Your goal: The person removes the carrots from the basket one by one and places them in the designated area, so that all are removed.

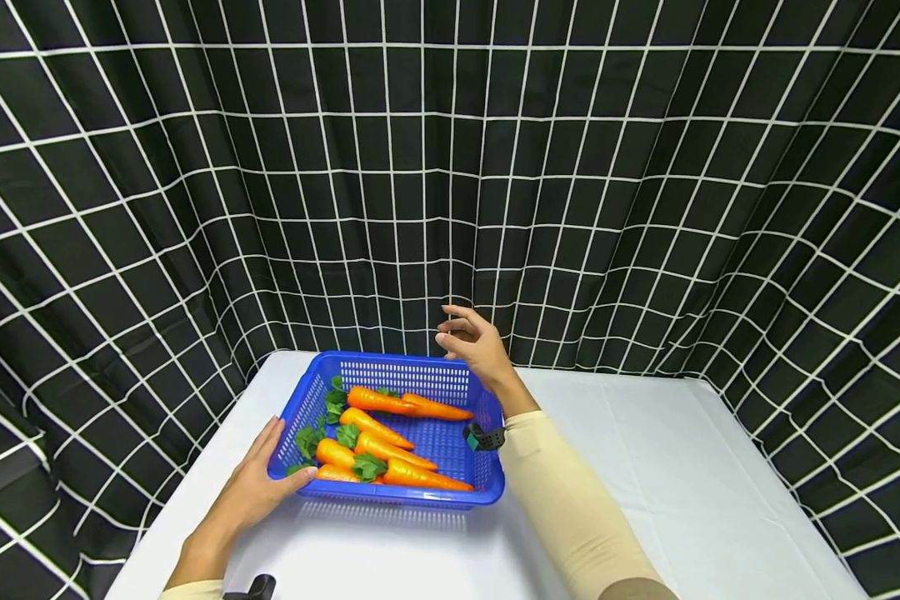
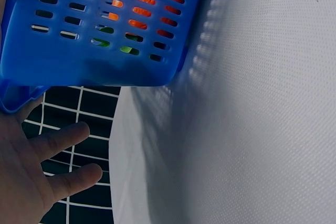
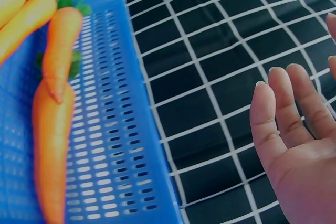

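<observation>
Left hand (image 1: 249,490), lower left: straight fingers against basket (image 1: 405,497), likely steadying it | right hand (image 1: 478,346), centre: fingers loosely bent, empty, hovering clear | carrots (image 1: 423,477): contained by basket

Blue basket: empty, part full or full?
The blue basket is part full: several orange carrots with green tops lie inside, and its bare floor shows beside them in the head view.
</observation>
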### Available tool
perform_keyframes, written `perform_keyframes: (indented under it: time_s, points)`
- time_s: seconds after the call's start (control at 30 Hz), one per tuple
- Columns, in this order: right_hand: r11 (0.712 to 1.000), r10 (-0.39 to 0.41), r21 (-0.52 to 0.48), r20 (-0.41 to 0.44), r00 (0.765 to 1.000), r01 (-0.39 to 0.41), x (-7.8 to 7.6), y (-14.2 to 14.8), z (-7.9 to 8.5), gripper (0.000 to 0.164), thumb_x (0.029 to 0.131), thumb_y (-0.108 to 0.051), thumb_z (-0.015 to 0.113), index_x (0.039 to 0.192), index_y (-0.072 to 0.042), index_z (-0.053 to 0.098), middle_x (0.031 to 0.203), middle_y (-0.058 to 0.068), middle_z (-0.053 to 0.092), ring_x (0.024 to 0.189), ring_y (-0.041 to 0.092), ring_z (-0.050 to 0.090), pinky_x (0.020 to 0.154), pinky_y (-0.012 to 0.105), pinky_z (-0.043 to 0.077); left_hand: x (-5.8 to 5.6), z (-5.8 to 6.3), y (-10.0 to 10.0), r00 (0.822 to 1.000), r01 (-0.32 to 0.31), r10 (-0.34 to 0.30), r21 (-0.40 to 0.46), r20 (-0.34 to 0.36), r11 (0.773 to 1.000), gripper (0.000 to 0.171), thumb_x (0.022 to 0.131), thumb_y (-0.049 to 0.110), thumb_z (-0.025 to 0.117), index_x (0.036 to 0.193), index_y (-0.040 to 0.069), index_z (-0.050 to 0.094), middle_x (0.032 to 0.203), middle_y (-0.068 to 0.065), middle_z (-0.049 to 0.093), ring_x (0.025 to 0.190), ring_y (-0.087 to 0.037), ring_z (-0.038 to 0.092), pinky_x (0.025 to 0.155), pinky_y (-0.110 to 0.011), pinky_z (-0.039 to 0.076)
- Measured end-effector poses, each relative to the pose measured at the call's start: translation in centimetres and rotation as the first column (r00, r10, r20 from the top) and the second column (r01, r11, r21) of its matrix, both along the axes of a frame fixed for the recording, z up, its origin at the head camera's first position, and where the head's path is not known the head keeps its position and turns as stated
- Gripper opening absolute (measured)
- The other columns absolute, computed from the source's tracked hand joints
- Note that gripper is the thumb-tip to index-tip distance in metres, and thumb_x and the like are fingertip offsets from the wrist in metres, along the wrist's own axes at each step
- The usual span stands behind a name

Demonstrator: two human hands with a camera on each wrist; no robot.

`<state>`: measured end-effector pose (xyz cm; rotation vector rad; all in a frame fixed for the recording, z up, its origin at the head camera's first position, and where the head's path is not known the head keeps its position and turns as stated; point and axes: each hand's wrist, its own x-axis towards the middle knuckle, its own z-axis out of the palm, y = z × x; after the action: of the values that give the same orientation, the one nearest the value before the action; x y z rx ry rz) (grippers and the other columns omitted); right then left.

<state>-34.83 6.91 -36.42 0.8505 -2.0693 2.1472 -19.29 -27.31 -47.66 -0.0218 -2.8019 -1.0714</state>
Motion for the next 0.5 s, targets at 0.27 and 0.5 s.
perform_keyframes:
  time_s: [0.27, 0.5]
  points:
    - [0.999, -0.01, 0.034, 0.033, 0.999, 0.009, -1.8, -0.5, -2.6, 0.049, 0.089, -0.002, 0.068, 0.136, -0.004, 0.053, 0.115, 0.028, 0.059, 0.088, 0.022, 0.062, 0.08, 0.058, 0.05, -0.1, 0.1, 0.1, 1.0, -0.003, 0.003, -0.011, 0.005, 1.0, 0.103, 0.081, 0.051, 0.072, 0.153, 0.001, 0.019, 0.159, -0.017, 0.012, 0.139, -0.047, 0.017, 0.104, -0.065, 0.019]
    - [0.999, -0.021, 0.051, 0.03, 0.999, 0.019, -2.4, -1.2, -3.7, 0.046, 0.088, -0.001, 0.068, 0.132, -0.007, 0.057, 0.112, 0.027, 0.06, 0.085, 0.025, 0.063, 0.077, 0.054, 0.053, 0.1, 0.0, 0.0, 1.0, -0.008, 0.008, -0.009, 0.009, 1.0, 0.103, 0.08, 0.053, 0.073, 0.153, 0.002, 0.02, 0.159, -0.016, 0.011, 0.139, -0.047, 0.017, 0.104, -0.065, 0.019]
